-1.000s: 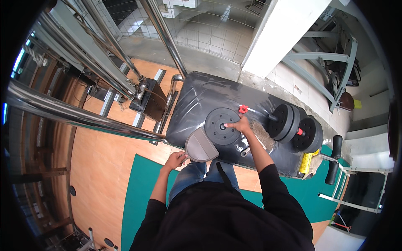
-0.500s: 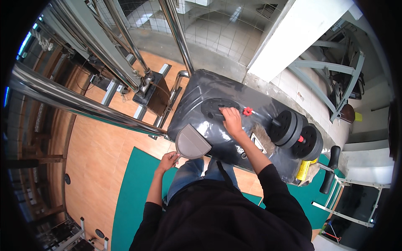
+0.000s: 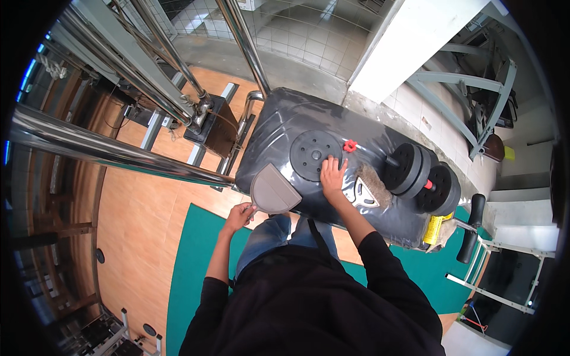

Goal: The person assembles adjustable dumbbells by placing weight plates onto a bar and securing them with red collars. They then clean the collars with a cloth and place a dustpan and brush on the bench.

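On the black counter [image 3: 279, 127], the weight plate [image 3: 314, 155] lies flat; the right hand [image 3: 332, 172] has been slid to its near edge, fingers spread. The dustpan [image 3: 274, 193] is gripped by the left hand [image 3: 238, 215].

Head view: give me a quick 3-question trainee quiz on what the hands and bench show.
1. True or false: the right hand rests on the black weight plate.
2. What does the left hand hold? A) grey dustpan B) red collar C) dumbbell
3. Fill in: the small red collar lies between the plate and the ____.

Key: 1 true, at the plate's edge. 2 A, the grey dustpan, held at the front edge of the black bench pad. 3 dumbbell.
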{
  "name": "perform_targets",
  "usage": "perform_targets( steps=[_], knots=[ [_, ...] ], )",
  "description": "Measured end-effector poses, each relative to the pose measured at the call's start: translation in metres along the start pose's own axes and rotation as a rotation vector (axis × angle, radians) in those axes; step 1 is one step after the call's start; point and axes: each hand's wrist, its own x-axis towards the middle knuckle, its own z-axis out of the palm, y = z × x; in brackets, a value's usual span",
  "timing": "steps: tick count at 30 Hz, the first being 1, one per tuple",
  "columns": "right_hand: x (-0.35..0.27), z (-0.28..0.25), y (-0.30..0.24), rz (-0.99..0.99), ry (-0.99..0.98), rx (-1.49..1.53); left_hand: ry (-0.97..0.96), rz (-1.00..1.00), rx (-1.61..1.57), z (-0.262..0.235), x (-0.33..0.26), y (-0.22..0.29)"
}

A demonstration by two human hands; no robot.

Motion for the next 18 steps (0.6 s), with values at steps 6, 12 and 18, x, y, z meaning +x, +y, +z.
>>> perform_targets(
  steps=[6,12,18],
  knots=[
    [-0.03,-0.073,0.038,0.497,-0.796,0.274,-0.031,0.023,0.036,0.003,0.015,0.004],
    [-0.129,-0.025,0.052,0.772,-0.729,0.542,-0.064,0.057,0.088,0.022,0.026,0.007],
    [-0.146,-0.013,0.045,0.591,-0.339,0.542,-0.069,0.079,0.128,0.022,0.027,0.014]
  ],
)
